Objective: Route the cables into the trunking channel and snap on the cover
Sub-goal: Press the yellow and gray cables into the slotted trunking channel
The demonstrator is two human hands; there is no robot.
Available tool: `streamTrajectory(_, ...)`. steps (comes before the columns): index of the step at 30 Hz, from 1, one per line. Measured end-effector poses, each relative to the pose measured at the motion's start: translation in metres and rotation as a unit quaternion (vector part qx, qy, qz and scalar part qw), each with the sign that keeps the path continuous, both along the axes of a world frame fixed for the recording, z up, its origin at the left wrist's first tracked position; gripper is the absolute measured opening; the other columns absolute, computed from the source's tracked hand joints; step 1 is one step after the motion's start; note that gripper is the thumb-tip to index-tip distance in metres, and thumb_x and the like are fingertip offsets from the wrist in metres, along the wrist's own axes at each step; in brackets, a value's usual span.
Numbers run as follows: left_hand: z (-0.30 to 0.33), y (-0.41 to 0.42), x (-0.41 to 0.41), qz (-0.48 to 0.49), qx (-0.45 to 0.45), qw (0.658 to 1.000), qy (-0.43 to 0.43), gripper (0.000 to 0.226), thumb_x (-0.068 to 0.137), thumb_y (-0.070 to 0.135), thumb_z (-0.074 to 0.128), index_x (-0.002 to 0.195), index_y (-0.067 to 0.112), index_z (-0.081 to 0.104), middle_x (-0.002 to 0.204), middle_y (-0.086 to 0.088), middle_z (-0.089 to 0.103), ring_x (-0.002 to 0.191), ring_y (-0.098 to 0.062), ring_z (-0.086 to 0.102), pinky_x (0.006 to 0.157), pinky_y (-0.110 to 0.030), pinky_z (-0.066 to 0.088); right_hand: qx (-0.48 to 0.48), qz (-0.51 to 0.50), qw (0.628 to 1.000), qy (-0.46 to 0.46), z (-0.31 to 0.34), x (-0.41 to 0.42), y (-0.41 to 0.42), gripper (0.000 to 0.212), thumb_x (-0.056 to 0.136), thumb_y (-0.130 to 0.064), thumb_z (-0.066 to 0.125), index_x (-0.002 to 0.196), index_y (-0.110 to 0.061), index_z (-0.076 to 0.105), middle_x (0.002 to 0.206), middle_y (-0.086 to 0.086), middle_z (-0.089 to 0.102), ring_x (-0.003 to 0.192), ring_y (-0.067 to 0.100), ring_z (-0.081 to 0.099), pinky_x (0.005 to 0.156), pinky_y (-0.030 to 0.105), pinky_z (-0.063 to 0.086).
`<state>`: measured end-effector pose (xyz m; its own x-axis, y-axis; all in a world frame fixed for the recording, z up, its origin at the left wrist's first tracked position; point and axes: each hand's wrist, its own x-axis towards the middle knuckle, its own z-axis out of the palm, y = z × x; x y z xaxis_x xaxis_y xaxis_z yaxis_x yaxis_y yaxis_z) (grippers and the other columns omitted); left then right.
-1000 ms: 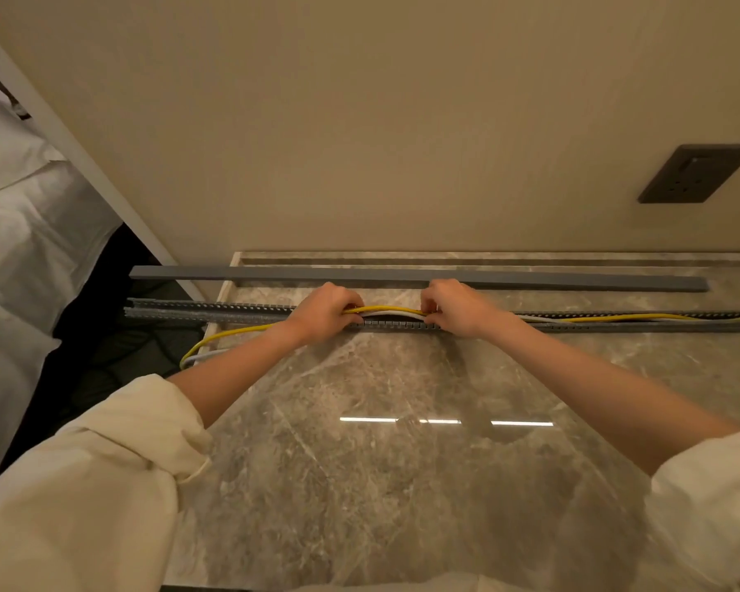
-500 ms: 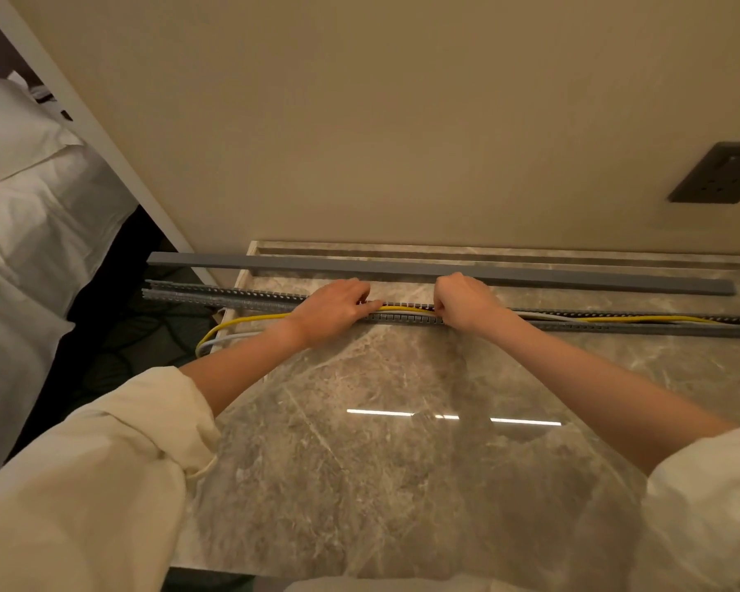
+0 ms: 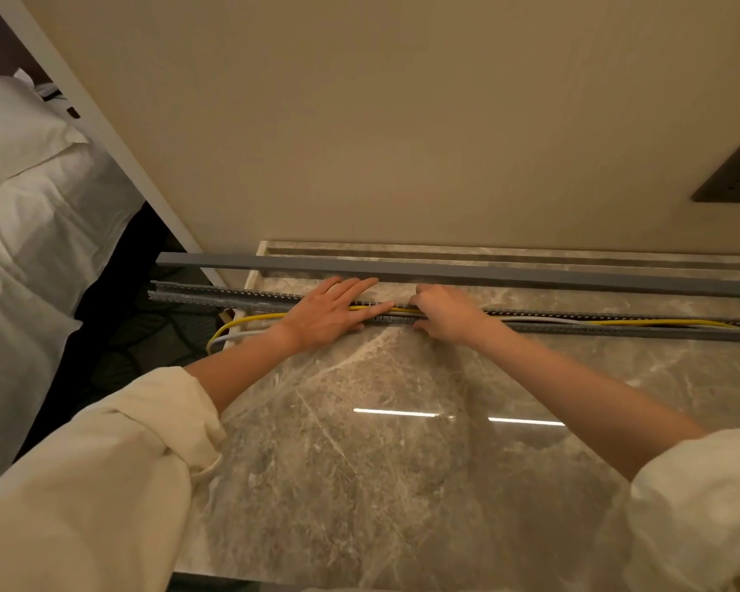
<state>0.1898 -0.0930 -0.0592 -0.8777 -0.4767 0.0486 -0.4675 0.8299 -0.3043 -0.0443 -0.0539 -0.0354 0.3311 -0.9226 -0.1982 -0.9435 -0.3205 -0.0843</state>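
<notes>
On the marble tabletop [image 3: 402, 463] against the wall, a slotted grey trunking channel [image 3: 197, 296] lies lengthwise, its left end overhanging the table's edge; the plain grey cover [image 3: 488, 279] lies just behind it, parallel and apart, not yet fitted. A yellow cable [image 3: 641, 323] and a white cable [image 3: 543, 320] lie inside the channel to the right of the hands, whereas to the left both leave it, passing over the near wall and drooping off the table's edge in a loop. The left hand [image 3: 330, 311] lies flat with fingers spread and extended, palm down across the channel and pressing on the yellow cable. The right hand [image 3: 447, 311] is curled, its fingers bent over the channel; whether they pinch a cable or merely press cannot be told. Probable step: seating the middle run of the cables. Risks, as judged: the springy loop at the left may pull the seated length back out once pressure is released; a cable resting on the slotted fingers of the wall would keep the cover from snapping shut, or be nipped beneath it; the unsupported left end may tip under downward force. A dark wall socket [image 3: 733, 175] shows at upper right. No brand, label or legible writing is visible anywhere in the view.
</notes>
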Motion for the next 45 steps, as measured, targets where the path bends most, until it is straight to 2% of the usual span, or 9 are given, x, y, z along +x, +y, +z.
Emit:
streamTrajectory(6,0.016,0.0,0.023,-0.044,-0.011,0.999,0.013,0.071,0.082,0.008,0.067,0.144,0.013,0.033,0.129,-0.015,0.058,0.112,-0.027,0.059,0.092,-0.037,0.051,0.002,0.016,0.999,-0.034,0.006,-0.005,-0.001,0.025,0.09,-0.028,0.059,0.108,-0.014,0.067,0.098,0.007,0.06,0.089,0.024,0.057,0.065,0.03,0.039)
streamTrajectory(10,0.018,0.007,0.046,-0.079,-0.042,0.995,0.053,0.053,0.079,-0.001,0.07,0.129,-0.002,0.053,0.105,-0.016,0.067,0.087,-0.026,0.065,0.071,-0.034,0.057,0.007,0.02,1.0,-0.018,0.013,-0.01,0.001,0.025,0.089,-0.029,0.061,0.105,-0.013,0.07,0.094,0.006,0.064,0.084,0.023,0.059,0.064,0.032,0.044)
streamTrajectory(16,0.019,0.014,0.047,-0.031,0.014,0.995,0.093,0.046,0.08,0.005,0.071,0.124,0.0,0.058,0.095,-0.018,0.068,0.078,-0.029,0.065,0.06,-0.036,0.057,0.043,-0.007,0.998,0.033,0.026,-0.032,0.004,0.023,0.081,-0.029,0.069,0.094,-0.011,0.074,0.082,0.006,0.068,0.069,0.021,0.058,0.057,0.031,0.047)
streamTrajectory(23,0.022,0.021,0.033,0.093,0.115,0.984,0.101,0.043,0.087,0.001,0.058,0.129,0.009,0.055,0.105,-0.017,0.064,0.094,-0.033,0.059,0.073,-0.043,0.052,0.091,-0.025,0.99,0.106,0.038,-0.044,0.008,0.024,0.074,-0.018,0.072,0.065,-0.012,0.05,0.069,0.003,0.055,0.06,0.02,0.052,0.053,0.031,0.044)
streamTrajectory(26,0.021,0.019,0.03,0.111,0.139,0.977,0.116,0.041,0.09,0.003,0.056,0.13,0.012,0.055,0.107,-0.016,0.063,0.097,-0.032,0.057,0.078,-0.042,0.049,0.077,-0.001,0.99,0.12,0.038,-0.031,0.009,0.018,0.077,-0.024,0.07,0.083,-0.012,0.058,0.082,0.005,0.06,0.07,0.022,0.056,0.057,0.03,0.043)
streamTrajectory(29,0.019,0.017,0.031,0.115,0.15,0.973,0.129,0.04,0.091,0.004,0.056,0.13,0.013,0.056,0.109,-0.014,0.064,0.098,-0.03,0.057,0.08,-0.041,0.049,0.047,0.02,0.999,0.017,0.033,-0.012,0.008,0.047,0.081,-0.04,0.068,0.119,-0.015,0.058,0.109,0.006,0.064,0.1,0.025,0.06,0.073,0.033,0.048)
streamTrajectory(32,0.018,0.017,0.029,0.126,0.162,0.963,0.176,0.035,0.089,0.002,0.058,0.122,0.012,0.063,0.104,-0.015,0.067,0.093,-0.032,0.06,0.076,-0.041,0.05,0.009,0.055,0.998,-0.027,0.028,0.016,0.005,0.046,0.085,-0.039,0.064,0.124,-0.016,0.056,0.112,0.007,0.06,0.108,0.024,0.054,0.079,0.038,0.05)
streamTrajectory(39,0.023,0.021,0.026,0.233,0.229,0.899,0.293,0.019,0.083,0.018,0.069,0.099,0.01,0.075,0.091,-0.009,0.075,0.084,-0.025,0.065,0.077,-0.034,0.048,0.019,0.061,0.998,-0.002,0.016,0.055,-0.009,0.022,0.085,-0.024,0.065,0.103,-0.01,0.064,0.1,0.009,0.064,0.089,0.026,0.059,0.064,0.034,0.045)
streamTrajectory(45,0.034,0.022,0.054,0.275,0.203,0.91,0.234,0.033,0.078,0.029,0.074,0.106,0.012,0.069,0.102,-0.008,0.067,0.097,-0.024,0.058,0.086,-0.04,0.048,0.036,0.053,0.998,-0.004,0.017,0.057,-0.015,0.015,0.081,-0.018,0.068,0.092,-0.008,0.065,0.088,0.01,0.065,0.07,0.023,0.054,0.055,0.03,0.038)
